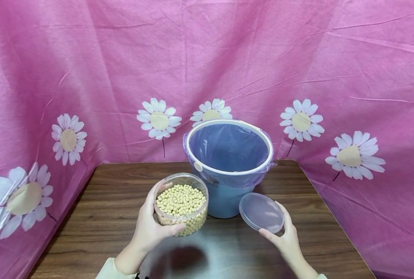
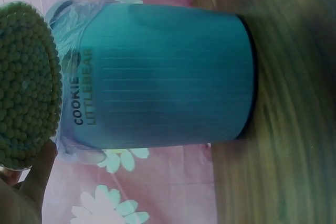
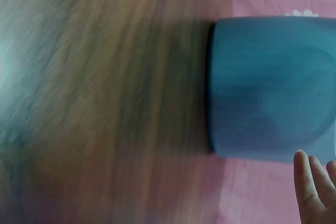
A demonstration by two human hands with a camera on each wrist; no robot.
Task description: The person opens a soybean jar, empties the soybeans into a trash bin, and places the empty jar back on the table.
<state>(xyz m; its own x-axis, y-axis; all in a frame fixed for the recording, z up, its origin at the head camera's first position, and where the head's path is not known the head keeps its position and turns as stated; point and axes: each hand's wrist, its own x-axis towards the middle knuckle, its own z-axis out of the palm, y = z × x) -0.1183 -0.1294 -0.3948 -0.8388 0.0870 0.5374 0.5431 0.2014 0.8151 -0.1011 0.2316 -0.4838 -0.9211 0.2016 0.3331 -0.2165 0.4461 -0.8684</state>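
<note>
My left hand point(image 1: 152, 224) grips a clear round jar point(image 1: 181, 176) from its left side, thumb across the front. Small pale yellow beans point(image 1: 180, 199) fill much of it, and the jar has no lid on. In the left wrist view the jar's bean-covered base point(image 2: 26, 85) shows beside my thumb. A round translucent lid point(image 1: 261, 212) is pinched at its right edge by my right hand point(image 1: 288, 238), held tilted over the table. Between and behind both hands stands a blue bucket point(image 1: 224, 199) with a white rim, lined with a thin purple plastic bag point(image 1: 262, 176).
The bucket stands upright on a dark wood-grain table point(image 1: 119, 201), toward its back edge. Pink cloth point(image 1: 207, 58) printed with white daisies hangs behind and along both sides. Dark lettering point(image 2: 81, 87) marks the bucket's side.
</note>
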